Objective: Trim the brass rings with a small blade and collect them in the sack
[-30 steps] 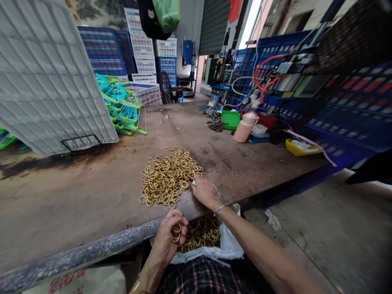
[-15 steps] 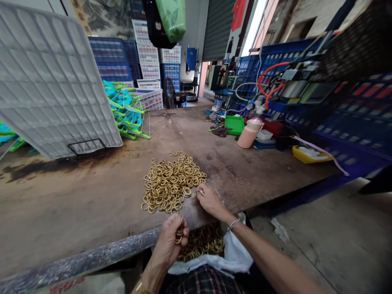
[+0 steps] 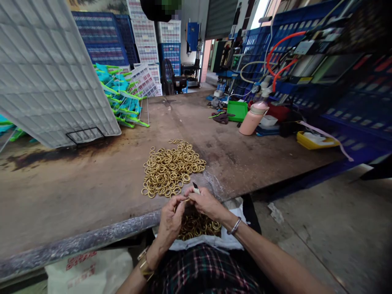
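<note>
Between the fingers, in the head view, sits one ring, pinched by the left hand; the right hand closes around a small cutter beside it. Just beyond the fingers lies a pile of rings; below them, a sack holds more. Seemingly a single ring is being worked; the next move calls for a steady left pinch.
</note>
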Tool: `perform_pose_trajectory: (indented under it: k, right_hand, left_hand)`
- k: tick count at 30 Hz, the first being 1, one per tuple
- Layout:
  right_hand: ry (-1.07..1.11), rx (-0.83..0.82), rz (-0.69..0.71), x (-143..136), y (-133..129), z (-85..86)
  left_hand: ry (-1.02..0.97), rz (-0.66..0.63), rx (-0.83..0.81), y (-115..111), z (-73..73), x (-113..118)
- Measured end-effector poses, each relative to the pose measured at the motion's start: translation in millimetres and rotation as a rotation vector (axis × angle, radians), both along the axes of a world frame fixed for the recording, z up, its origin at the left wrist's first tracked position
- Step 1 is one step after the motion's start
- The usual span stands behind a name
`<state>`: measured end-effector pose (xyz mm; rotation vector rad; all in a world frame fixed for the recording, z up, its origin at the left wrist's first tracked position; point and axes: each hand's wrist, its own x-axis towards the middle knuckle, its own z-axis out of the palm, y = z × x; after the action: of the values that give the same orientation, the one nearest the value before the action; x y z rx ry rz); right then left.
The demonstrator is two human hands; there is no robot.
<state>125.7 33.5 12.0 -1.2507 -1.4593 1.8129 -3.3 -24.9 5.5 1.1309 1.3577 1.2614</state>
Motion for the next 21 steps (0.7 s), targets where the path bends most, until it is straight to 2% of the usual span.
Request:
perform_pose_trajectory:
  k: [4, 7, 10, 14, 21]
  right_hand:
    - [-0.076, 0.177, 0.002, -0.6, -3.0, 2.8]
    - [-0.115, 0.297, -0.003, -1.0, -4.6, 5.5]
    - [-0.128, 0.348, 0.017, 0.5, -6.6, 7.1]
    - [-0.118, 0.339, 0.011, 4.5, -8.9, 6.8]
    - [0.029, 0.189, 0.008, 3.6, -10.7, 7.0]
  left_hand:
    - [-0.264, -0.008, -0.253, -4.6, -1.0, 2.5]
    - [-0.308, -0.027, -0.278, -6.6, -2.1, 4.2]
    - [-0.32, -0.056, -0.276, -7.5, -2.9, 5.5]
    - [-0.336, -0.07, -0.267, -8.8, -4.1, 6.4]
    - [-0.379, -0.059, -0.27, -12.1, -2.9, 4.6]
